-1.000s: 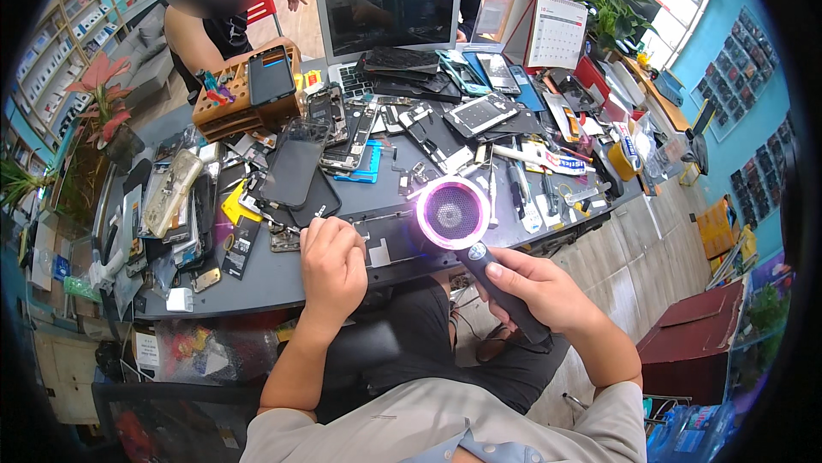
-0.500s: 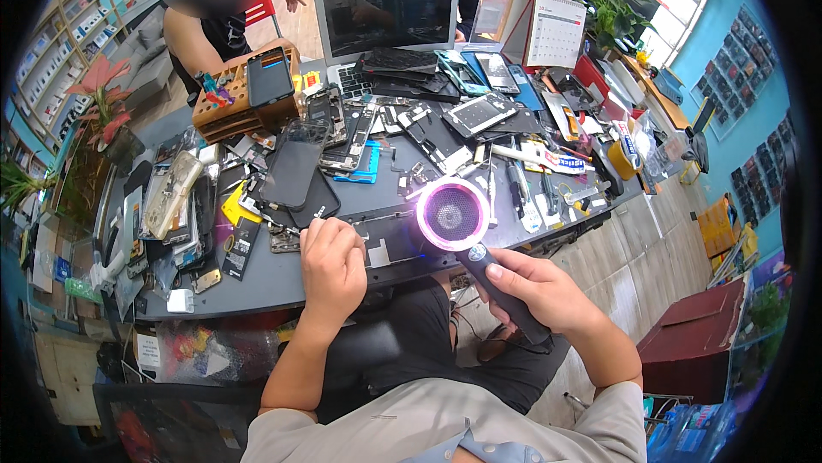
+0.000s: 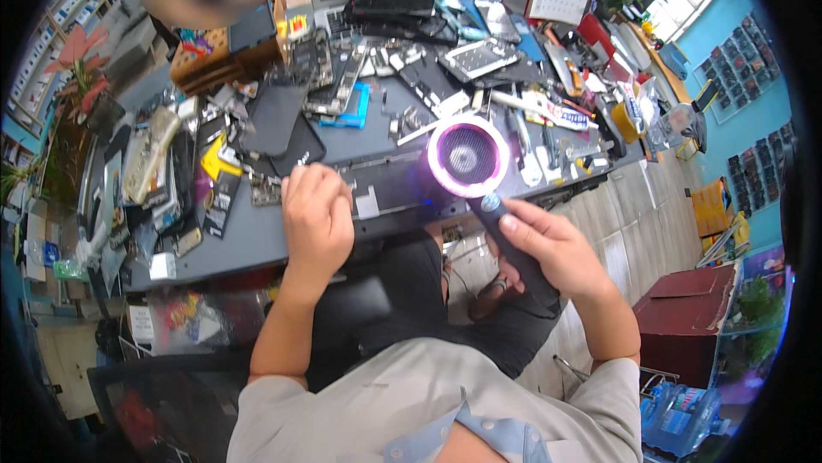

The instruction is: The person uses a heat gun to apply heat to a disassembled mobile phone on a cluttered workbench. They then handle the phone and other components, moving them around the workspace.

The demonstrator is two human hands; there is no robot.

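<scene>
a: where's your lamp?
b: the ring lamp point(image 3: 467, 156) hovers over the grey bench point(image 3: 257, 240); your right hand point(image 3: 548, 245) wraps its handle, left hand point(image 3: 317, 215) curled on a dark panel point(image 3: 402, 185).
a: the room?
b: cluttered phone parts, teal walls point(image 3: 753, 52).

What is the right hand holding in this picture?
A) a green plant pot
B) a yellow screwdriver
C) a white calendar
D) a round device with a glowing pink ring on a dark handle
D: the right hand is wrapped around the dark handle of the round device, whose ring glows pink over the grey table.
</scene>
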